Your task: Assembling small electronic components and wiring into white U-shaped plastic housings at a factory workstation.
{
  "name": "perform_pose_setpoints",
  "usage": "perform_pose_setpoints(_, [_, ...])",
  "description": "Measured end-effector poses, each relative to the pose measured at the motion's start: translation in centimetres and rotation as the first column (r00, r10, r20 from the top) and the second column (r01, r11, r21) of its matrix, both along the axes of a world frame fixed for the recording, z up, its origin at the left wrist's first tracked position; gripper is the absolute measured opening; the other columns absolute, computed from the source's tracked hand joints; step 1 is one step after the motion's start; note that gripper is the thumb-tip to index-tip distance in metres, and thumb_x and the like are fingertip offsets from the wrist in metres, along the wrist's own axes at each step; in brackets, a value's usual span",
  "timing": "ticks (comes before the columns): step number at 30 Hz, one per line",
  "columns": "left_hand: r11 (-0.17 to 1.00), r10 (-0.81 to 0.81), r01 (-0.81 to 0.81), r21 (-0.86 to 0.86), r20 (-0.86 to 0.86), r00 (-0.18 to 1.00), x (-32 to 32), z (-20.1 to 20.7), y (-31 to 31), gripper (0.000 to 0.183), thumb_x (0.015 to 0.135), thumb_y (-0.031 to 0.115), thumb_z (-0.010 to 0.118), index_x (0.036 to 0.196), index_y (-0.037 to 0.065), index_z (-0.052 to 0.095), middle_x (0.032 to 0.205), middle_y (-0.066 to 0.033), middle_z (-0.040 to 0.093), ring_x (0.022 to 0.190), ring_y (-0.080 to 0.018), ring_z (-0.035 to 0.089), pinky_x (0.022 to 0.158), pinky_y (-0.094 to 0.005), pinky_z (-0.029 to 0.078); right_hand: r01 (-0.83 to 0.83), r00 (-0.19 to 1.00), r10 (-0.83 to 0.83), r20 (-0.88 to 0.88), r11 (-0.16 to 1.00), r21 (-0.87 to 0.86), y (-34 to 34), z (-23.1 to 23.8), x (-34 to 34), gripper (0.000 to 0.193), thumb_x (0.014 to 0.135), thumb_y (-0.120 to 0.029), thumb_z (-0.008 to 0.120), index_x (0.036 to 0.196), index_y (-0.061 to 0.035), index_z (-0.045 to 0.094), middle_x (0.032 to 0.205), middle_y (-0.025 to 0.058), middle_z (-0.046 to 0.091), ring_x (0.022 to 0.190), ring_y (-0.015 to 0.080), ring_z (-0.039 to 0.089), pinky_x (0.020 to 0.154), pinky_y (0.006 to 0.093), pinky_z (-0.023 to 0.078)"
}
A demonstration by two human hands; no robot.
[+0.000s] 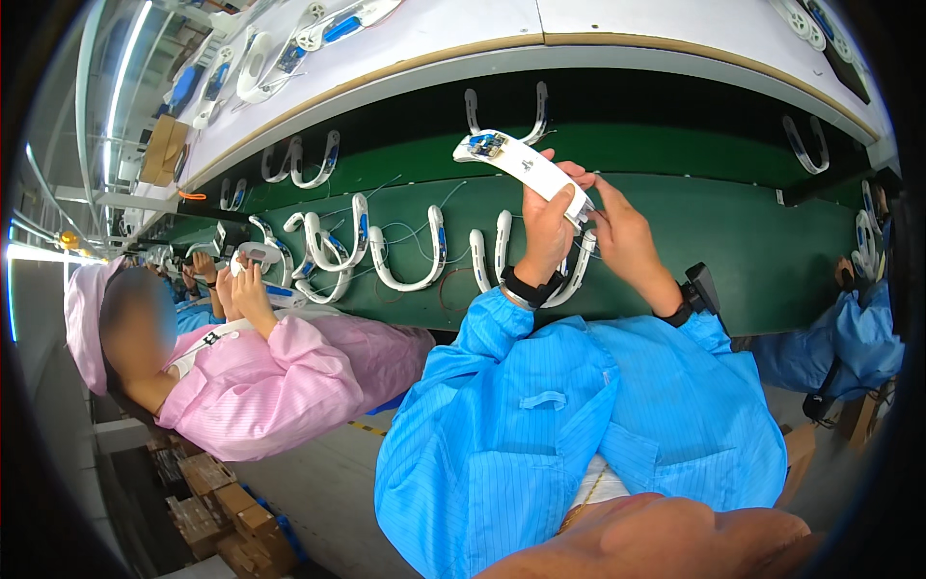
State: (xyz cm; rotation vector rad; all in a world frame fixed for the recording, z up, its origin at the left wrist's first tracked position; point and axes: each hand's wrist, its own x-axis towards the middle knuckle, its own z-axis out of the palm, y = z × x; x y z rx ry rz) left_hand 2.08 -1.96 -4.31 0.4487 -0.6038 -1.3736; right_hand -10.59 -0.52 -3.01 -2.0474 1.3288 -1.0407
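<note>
My left hand (546, 230) is wrapped round a white curved neck fan housing (536, 174), held tilted above the green bench. At its far left end a small circuit board (489, 145) with a blue part lies exposed. My right hand (625, 236) pinches the near right end, its fingertips partly hidden against the white shell. Just beneath my hands, another white U-shaped housing (581, 275) lies on the green work surface (666, 227), partly covered by my left wrist.
Several white U-shaped housings (436, 241) with thin wires lie to the left. A white shelf (463, 24) holding parts runs above the bench. At left a co-worker in pink (289, 386) handles a white piece; at right sits another in blue (858, 333). Cardboard boxes (241, 511) stand on the floor.
</note>
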Motion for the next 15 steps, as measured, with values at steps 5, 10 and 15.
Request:
perform_pose_setpoints(5, [0.998,-0.059,0.058,0.037,0.051,0.997,-0.7,-0.1,0.1,0.053,0.084,-0.003,0.047,0.133,0.003,0.027,0.109,-0.0148,0.054,0.101,-0.0242,0.059,0.089,-0.0367,0.048,0.009,1.000,-0.008,-0.017,0.996,0.086,-0.1,-0.2,0.0,0.066,0.076,0.012,0.050,0.139,0.0004,0.031,0.122,0.0241,0.052,0.090,0.0363,0.063,0.072,0.0395,0.053])
perform_pose_setpoints(10, [0.997,-0.060,0.046,0.056,0.283,0.957,-0.8,-1.1,0.4,0.052,0.084,-0.003,0.047,0.132,0.002,0.027,0.106,-0.0115,0.055,0.091,-0.0174,0.058,0.080,-0.0303,0.048,-0.052,0.991,0.054,-0.119,0.998,0.019,-1.1,1.2,-0.4,0.071,0.076,0.007,0.052,0.142,-0.0014,0.025,0.118,0.0225,0.055,0.088,0.0392,0.062,0.075,0.0425,0.051])
perform_pose_setpoints(15, [0.990,-0.125,0.105,0.090,0.263,0.957,-0.6,-2.6,0.2,0.051,0.082,-0.006,0.048,0.129,0.002,0.030,0.094,-0.0095,0.056,0.083,-0.0165,0.057,0.076,-0.0294,0.049,-0.166,0.959,0.228,-0.171,0.934,0.315,-3.7,2.7,-3.2,0.062,0.073,-0.012,0.067,0.131,-0.0024,0.045,0.092,0.0155,0.066,0.073,0.0260,0.064,0.067,0.0357,0.050])
